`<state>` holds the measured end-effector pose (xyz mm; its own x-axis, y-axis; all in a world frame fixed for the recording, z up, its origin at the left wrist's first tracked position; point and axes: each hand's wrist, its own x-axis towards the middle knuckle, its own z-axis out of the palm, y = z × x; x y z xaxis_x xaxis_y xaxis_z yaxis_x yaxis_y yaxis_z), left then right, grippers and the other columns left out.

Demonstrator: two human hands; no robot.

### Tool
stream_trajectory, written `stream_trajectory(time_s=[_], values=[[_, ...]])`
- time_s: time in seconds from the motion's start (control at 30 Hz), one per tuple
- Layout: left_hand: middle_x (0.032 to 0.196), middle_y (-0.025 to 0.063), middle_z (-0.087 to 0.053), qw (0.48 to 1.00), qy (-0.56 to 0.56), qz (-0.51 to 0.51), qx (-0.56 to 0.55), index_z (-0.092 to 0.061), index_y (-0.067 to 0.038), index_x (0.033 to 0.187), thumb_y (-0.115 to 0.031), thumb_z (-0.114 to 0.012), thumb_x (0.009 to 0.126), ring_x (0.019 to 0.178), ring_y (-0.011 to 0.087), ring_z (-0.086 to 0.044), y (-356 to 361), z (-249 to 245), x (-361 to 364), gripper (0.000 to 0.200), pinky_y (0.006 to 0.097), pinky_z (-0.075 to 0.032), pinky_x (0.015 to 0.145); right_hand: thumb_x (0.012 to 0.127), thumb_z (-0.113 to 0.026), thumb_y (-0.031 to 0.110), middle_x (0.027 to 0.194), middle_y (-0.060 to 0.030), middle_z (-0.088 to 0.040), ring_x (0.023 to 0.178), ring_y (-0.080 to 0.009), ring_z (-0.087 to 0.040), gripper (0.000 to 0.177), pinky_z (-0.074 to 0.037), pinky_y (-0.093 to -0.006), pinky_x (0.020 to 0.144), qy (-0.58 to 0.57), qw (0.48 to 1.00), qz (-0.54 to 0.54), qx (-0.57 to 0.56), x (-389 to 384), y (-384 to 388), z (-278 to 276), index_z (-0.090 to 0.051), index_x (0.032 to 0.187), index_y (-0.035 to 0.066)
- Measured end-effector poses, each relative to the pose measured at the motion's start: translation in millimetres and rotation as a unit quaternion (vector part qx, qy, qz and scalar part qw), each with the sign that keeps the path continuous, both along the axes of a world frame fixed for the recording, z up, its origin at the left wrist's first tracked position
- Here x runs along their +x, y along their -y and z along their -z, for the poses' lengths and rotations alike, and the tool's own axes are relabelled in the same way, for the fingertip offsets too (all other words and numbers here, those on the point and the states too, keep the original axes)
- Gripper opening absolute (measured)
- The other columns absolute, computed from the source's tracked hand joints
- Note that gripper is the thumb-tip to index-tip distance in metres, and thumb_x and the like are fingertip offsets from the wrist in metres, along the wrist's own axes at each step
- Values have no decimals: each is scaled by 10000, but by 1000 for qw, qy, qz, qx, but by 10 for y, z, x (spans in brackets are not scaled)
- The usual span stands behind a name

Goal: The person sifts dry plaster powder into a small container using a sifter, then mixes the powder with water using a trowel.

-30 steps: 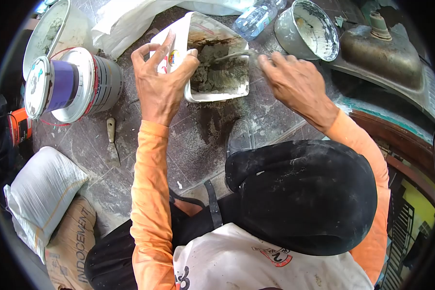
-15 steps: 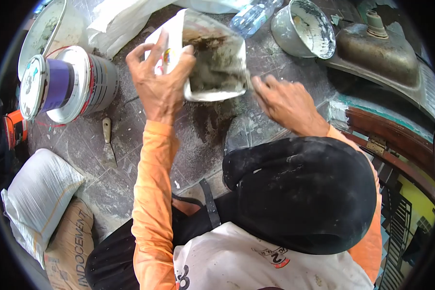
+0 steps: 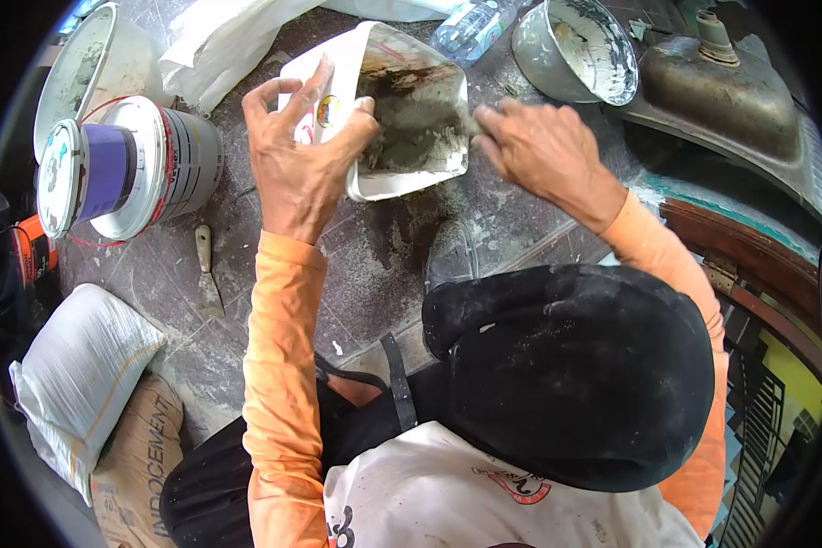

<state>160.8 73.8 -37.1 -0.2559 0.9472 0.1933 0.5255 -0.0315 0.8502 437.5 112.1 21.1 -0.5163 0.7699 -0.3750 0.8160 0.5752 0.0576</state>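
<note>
A white plastic tub (image 3: 402, 190), square-mouthed and smeared inside with dark, wet grey residue, lies tipped with its opening toward me. My left hand (image 3: 306, 151) grips its left side, thumb over the rim and fingers spread along the outer wall. At the tub's right edge is my right hand (image 3: 543, 151), its fingers curled together and slightly blurred. A thin greyish thing seems to be at its fingertips, but I cannot make out what it is.
A putty knife (image 3: 205, 265) lies on the dusty tiled floor. Lidded pails (image 3: 183, 155) and a cement bag (image 3: 142, 457) stand left. A plastic bottle (image 3: 470, 32), a metal pot (image 3: 571, 55) and an upturned sink (image 3: 721, 91) sit at upper right.
My right hand has moved upward along the tub's right side, its forearm showing more. My left hand keeps its hold on the tub, which has shifted slightly in view.
</note>
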Motion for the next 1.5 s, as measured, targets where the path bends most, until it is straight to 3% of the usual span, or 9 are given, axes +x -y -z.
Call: stream_trajectory(time_s=[0.2, 0.3, 0.43, 0.7, 0.77, 1.03, 1.2, 1.3, 1.5], values=[[1338, 137, -524, 998, 53, -3, -19, -783, -157, 1390, -336, -877, 895, 1268, 276, -584, 12, 58, -86, 534, 423, -525, 1063, 1050, -620, 214, 887, -44, -689, 735, -188, -737, 198, -584, -362, 584, -8, 974, -104, 200, 83, -70, -638, -724, 1190, 120], [1295, 164, -534, 998, 62, -10, -12, -777, -105, 1385, -422, -887, 828, 1215, 301, -599, -16, 61, -74, 650, 438, -561, 994, 1013, -636, 158, 913, -35, -692, 740, -183, -721, 199, -566, -347, 574, -11, 957, -135, 256, 71, -157, -294, -724, 1187, 117], [1330, 145, -523, 997, 67, -22, -1, -777, -155, 1398, -378, -875, 895, 1267, 286, -591, 26, 123, -47, 559, 428, -518, 1069, 947, -643, 96, 1003, -65, -692, 800, -200, -704, 325, -551, -344, 614, -33, 965, -151, 212, 38, 200, 117, -679, 1256, 3], [1287, 169, -527, 1000, -6, -11, 21, -780, -136, 1384, -393, -890, 800, 1135, 308, -627, 7, 45, 150, 647, 447, -590, 906, 1040, -628, 227, 1012, -129, -709, 788, -301, -735, 317, -586, -412, 665, -34, 995, -71, 56, 100, 428, -610, -679, 1295, 46], [1286, 167, -529, 1000, 16, -5, 17, -783, -138, 1380, -394, -892, 798, 1129, 307, -629, -3, 57, 153, 645, 443, -590, 905, 1072, -598, 255, 996, -181, -730, 777, -351, -757, 294, -599, -439, 678, 22, 993, 12, -114, -96, 493, -601, -683, 1254, 40], [1318, 127, -524, 998, -29, 45, -24, -778, -160, 1395, -329, -905, 850, 1178, 246, -623, 27, -102, 189, 585, 390, -593, 929, 943, -659, 155, 842, -143, -704, 759, -335, -754, 120, -589, -458, 678, -87, 988, -81, 101, 63, 112, -121, -696, 916, 45], [1301, 147, -532, 1000, 8, 9, -14, -779, -145, 1388, -390, -899, 814, 1151, 289, -642, 18, 2, 139, 635, 427, -591, 944, 944, -681, 156, 952, -62, -681, 727, -190, -679, 358, -557, -363, 621, 11, 976, -101, 191, 155, 271, -586, -724, 1286, 60], [1284, 168, -542, 1000, 8, -1, -5, -778, -130, 1385, -463, -892, 773, 1143, 327, -654, 5, 20, 200, 706, 466, -587, 956, 1018, -654, 202, 933, -54, -660, 758, -201, -711, 303, -576, -345, 612, 18, 950, -127, 284, 172, 122, -436, -673, 1294, 77], [1284, 171, -538, 993, -94, -30, 67, -793, -97, 1348, -442, -895, 770, 1145, 340, -644, 52, 95, 327, 681, 470, -582, 945, 981, -630, 157, 902, -161, -710, 722, -310, -754, 263, -594, -440, 621, -71, 991, -52, 101, 120, 239, 205, -681, 1167, -20]])
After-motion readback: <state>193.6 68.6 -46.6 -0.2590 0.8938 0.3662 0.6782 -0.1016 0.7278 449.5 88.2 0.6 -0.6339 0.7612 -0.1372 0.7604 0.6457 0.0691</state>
